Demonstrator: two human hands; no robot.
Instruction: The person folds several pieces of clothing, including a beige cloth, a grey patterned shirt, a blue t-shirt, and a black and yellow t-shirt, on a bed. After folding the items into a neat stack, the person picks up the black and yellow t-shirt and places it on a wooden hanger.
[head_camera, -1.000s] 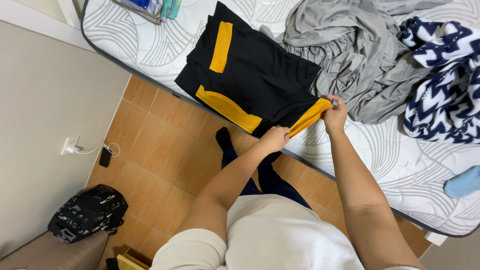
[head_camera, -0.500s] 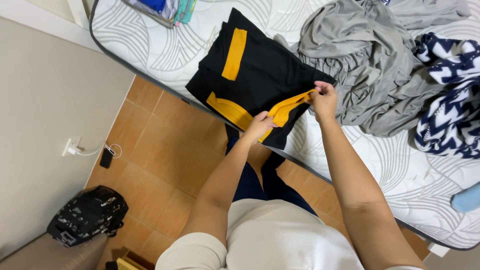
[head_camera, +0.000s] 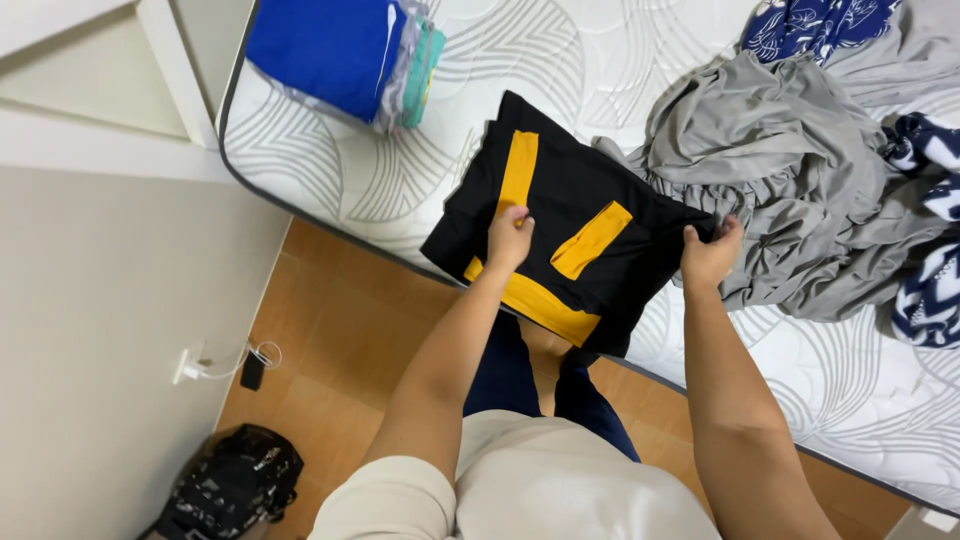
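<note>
A black garment with orange stripes (head_camera: 575, 205) lies folded at the near edge of a white mattress (head_camera: 800, 380). My left hand (head_camera: 508, 238) rests on its left side, fingers on the long orange stripe. My right hand (head_camera: 710, 252) grips the garment's right edge, close to a crumpled grey garment (head_camera: 790, 180). A short orange stripe lies between my two hands.
A stack of folded clothes with a blue top (head_camera: 335, 55) sits at the mattress's far left corner. Navy-and-white patterned clothes (head_camera: 925, 270) lie at the right. Below are an orange tiled floor (head_camera: 330, 340), a charger at a wall socket (head_camera: 225, 365) and a black bag (head_camera: 230, 485).
My hands folded the orange-striped flap over onto the black garment and moved apart to its left side and right edge. The view shifted, so the folded stack is now seen at far left.
</note>
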